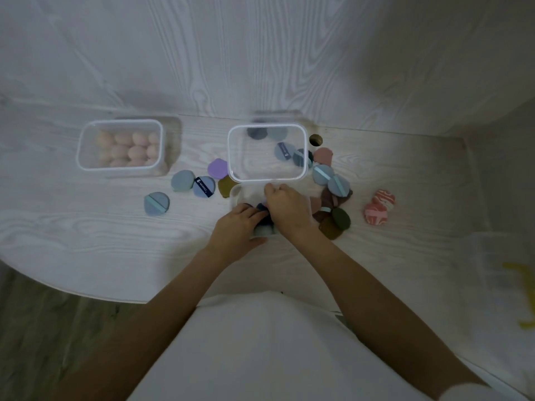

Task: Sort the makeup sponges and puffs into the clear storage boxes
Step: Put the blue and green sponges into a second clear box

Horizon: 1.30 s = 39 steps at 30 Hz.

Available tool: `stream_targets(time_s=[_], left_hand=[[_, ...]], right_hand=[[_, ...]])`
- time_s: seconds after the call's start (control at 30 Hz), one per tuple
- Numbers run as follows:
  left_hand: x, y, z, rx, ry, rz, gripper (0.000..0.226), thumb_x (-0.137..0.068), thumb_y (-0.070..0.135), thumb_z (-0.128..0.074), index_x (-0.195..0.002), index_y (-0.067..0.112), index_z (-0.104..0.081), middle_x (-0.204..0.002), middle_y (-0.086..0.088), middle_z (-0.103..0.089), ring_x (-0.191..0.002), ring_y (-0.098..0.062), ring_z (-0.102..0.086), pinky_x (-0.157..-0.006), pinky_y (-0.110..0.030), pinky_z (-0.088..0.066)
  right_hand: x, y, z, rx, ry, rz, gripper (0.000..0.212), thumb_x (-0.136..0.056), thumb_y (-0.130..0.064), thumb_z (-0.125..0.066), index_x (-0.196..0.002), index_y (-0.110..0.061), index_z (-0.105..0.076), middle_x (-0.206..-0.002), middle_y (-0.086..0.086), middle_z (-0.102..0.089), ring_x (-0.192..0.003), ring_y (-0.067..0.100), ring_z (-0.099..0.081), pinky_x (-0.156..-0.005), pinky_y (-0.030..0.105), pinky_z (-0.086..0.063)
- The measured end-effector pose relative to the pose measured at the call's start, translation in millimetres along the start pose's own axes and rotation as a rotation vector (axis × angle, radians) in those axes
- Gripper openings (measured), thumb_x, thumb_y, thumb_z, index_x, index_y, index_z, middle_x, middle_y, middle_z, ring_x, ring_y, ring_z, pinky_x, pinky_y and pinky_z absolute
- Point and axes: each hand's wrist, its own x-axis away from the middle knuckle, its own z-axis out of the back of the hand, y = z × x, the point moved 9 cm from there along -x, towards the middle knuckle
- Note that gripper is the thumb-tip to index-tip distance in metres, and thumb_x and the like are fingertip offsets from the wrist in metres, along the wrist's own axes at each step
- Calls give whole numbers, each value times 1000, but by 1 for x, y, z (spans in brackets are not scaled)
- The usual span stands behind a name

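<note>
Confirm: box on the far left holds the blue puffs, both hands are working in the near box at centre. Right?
Not quite. In the head view the far-left box holds pink egg-shaped sponges, not blue puffs. The rest stands: left hand and right hand are both at the near box.

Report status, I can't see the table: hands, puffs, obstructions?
Both hands working dark puffs into near box. Loose puffs crowd the right side.
</note>
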Motion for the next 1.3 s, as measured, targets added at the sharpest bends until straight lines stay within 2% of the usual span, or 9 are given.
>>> stream_targets(time_s=[0.27, 0.43, 0.6, 0.77, 0.83, 0.93, 1.03, 1.13, 1.3], left_hand=[[-1, -8, 1, 77, -65, 30, 77, -68, 41, -78, -134, 14, -48, -129, -9, -52, -117, -27, -46, -84, -38, -49], [-2, -33, 41, 325, 170, 172, 37, -85, 37, -63, -115, 17, -60, -118, -1, -58, -103, -16, -54, -78, -30, -47], [-19, -89, 56, 560, 300, 563, 41, -87, 31, -61, -121, 10, -53, -118, -8, -54, -104, -22, -53, -84, -34, -48], [-44, -82, 52, 937, 175, 641, 37, -95, 24, -50, -131, 17, -46, -106, 5, -54, -92, -8, -54, -58, 1, -39], [-40, -82, 55, 1070, 215, 669, 34, -95, 34, -49, -127, 21, -49, -112, 4, -57, -96, -7, -56, -74, -9, -44], [-28, -85, 51, 1267, 260, 684, 46, -98, 46, -31, -120, 14, -56, -123, -3, -58, -114, -16, -53, -100, -28, -39], [-9, -80, 46, 1222, 227, 644, 56, -96, 54, -24, -103, 16, -66, -111, -1, -63, -102, -10, -56, -96, -26, -37], [7, -68, 32, 861, 37, 511, 58, -82, 62, -52, -124, 22, -54, -129, 4, -52, -115, -8, -49, -96, -25, -34], [11, -43, 15, 84, -6, 165, 111, -64, 77, -48, -146, 8, -20, -155, -7, -16, -141, -20, -19, -111, -44, -28]], right_hand=[[17, 22, 13, -241, 180, -9, 17, -90, -20, -55, -99, -8, -63, -97, 9, -64, -81, 24, -61, -65, 32, -46], [30, 78, 47, -531, 457, -341, 24, -90, -15, -53, -112, -11, -60, -111, 9, -60, -99, 20, -53, -82, 26, -40], [-5, 100, 46, -1074, 224, -583, 45, -89, -20, -58, -130, -8, -41, -107, 5, -50, -99, 17, -50, -87, 34, -44], [-22, 112, 17, -1338, 92, -722, 67, -63, -61, -60, -122, -34, -46, -129, 10, -50, -116, 28, -52, -100, 50, -43], [-11, 104, 34, -1419, 162, -706, 40, -76, -62, -55, -114, -48, -53, -131, 1, -52, -123, 24, -48, -104, 47, -39], [17, 92, 50, -1539, 208, -661, 31, -95, -43, -40, -91, -27, -66, -97, -5, -67, -92, 12, -63, -79, 27, -52], [40, 77, 39, -1355, 105, -483, 45, -101, -35, -29, -76, -22, -64, -108, -3, -65, -108, 16, -58, -96, 32, -44], [59, 55, 17, -879, -80, -225, 33, -97, -41, -40, -110, -18, -60, -123, -2, -55, -124, 15, -44, -104, 26, -31], [65, 33, -5, -219, -77, 10, 82, -74, -62, -61, -142, -24, -33, -152, 6, -24, -143, 28, -12, -113, 50, -21]])
